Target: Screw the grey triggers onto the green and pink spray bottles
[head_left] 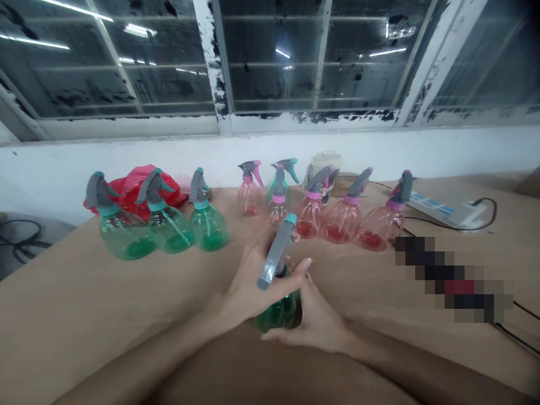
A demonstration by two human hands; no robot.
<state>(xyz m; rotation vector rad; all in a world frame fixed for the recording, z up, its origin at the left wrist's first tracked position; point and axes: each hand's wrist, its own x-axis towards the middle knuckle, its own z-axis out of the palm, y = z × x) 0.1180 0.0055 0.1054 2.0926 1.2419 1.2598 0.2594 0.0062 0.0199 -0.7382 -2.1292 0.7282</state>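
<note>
Close to me at the table's middle is a green spray bottle (276, 316) with a grey spray head (275, 253) tipped in teal. My left hand (252, 279) closes around its neck just below the head, thumb reaching across the front. Lower down, my right hand (319, 322) grips the bottle's body, its thumb along the near side. Parts of the bottle and several fingers are hidden behind the hands. Left of them stand three green spray bottles (210, 228) holding green liquid. Beyond and to the right are several pink spray bottles (342, 220) with red liquid.
A red plastic bag (141, 183) lies behind the green bottles. Another teal-topped bottle (287, 179) and a pale container (325, 163) stand near the wall. A white power strip (447, 209) with black cables sits at the right. A pixelated dark object (447, 275) lies in front of it.
</note>
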